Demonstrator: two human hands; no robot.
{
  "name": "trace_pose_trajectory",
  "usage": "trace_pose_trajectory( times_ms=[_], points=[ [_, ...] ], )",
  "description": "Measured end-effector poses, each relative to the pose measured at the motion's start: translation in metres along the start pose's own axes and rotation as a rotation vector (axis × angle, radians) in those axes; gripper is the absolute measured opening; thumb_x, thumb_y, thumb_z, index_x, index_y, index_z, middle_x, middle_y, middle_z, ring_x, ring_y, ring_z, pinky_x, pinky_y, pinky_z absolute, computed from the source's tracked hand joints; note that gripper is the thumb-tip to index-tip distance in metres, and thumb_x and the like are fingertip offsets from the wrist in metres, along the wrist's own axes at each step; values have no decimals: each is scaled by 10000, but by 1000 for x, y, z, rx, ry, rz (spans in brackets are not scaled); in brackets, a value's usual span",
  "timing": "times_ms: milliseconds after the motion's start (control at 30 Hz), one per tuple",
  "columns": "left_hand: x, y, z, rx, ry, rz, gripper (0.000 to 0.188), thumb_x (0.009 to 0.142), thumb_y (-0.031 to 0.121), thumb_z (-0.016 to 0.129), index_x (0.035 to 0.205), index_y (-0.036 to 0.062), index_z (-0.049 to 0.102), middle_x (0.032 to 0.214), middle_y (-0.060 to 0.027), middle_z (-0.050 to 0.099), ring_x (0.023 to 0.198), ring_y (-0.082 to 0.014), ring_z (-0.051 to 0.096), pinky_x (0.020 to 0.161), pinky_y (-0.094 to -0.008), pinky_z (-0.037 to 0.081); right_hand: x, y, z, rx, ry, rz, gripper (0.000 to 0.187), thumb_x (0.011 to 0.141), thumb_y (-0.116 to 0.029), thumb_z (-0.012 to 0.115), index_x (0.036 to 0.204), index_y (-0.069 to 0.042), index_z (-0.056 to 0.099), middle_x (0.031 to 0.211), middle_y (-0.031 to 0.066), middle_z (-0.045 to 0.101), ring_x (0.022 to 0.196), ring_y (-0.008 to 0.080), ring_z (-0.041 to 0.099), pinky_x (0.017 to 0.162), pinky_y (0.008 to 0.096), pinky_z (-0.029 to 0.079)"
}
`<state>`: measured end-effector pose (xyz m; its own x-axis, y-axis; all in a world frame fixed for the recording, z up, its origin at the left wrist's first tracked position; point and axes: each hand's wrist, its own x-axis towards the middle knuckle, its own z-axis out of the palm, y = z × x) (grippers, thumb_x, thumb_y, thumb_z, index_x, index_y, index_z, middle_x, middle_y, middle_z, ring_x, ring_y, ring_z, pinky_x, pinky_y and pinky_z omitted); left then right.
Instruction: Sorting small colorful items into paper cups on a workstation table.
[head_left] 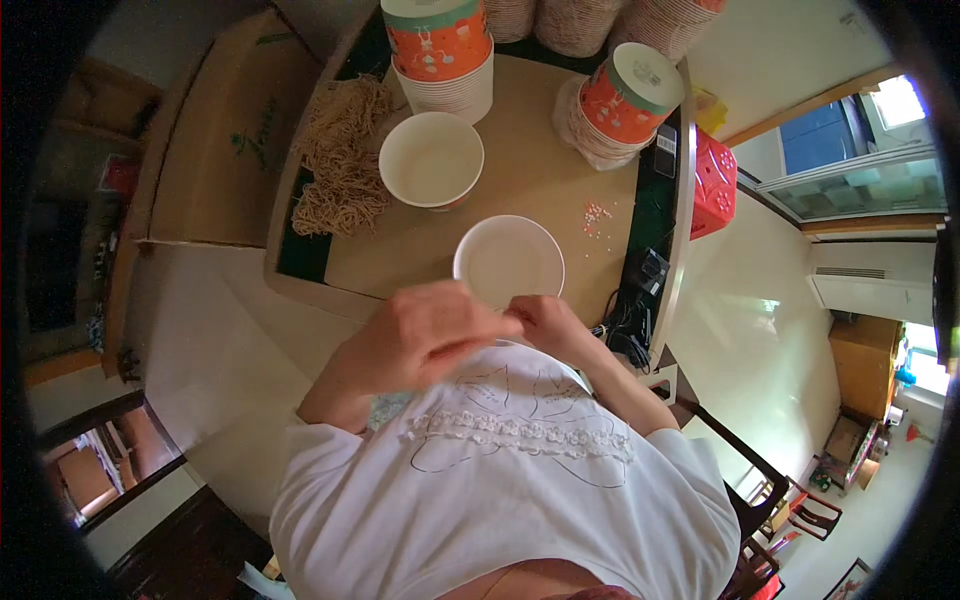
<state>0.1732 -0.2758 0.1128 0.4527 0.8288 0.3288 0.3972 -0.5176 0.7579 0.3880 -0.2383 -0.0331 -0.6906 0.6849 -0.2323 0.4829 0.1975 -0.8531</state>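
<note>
My left hand and my right hand meet fingertip to fingertip close to my chest, at the near edge of the brown table. What they pinch between them is too small and blurred to make out. Just beyond the fingers stands a white empty paper bowl. A second white bowl with an orange outside sits further back, to the left. A heap of dry tan noodles lies at the table's left side.
Stacks of orange-printed paper bowls and another stack lying tilted stand at the back. Small pink and white bits are scattered on the table. A red crate is at the right, a cardboard box at the left, black cables by the table edge.
</note>
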Motion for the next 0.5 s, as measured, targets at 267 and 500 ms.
trace_pose_trajectory(
  times_ms=[267, 500],
  points=[
    [-6, -57, 45, -248, 32, -359, 336, 848, 98, 599, 1182, 89, 568, 890, -125, 602, 714, -180, 585, 672, -307, 473, 1, -10, -11, 486, -194, 41, 123, 887, -72, 525, 863, 12, 611, 723, 21, 569, 696, 83, 502, 615, 246, 425],
    [-38, -89, 102, -389, -171, -513, 174, 807, 82, 656, 970, 22, 659, 818, -93, 647, 758, -163, 608, 704, -295, 484, -33, -14, -52, 145, -238, 20, 139, 868, -126, 552, 906, -14, 627, 769, 130, 636, 703, 212, 596, 631, 321, 460]
  ],
)
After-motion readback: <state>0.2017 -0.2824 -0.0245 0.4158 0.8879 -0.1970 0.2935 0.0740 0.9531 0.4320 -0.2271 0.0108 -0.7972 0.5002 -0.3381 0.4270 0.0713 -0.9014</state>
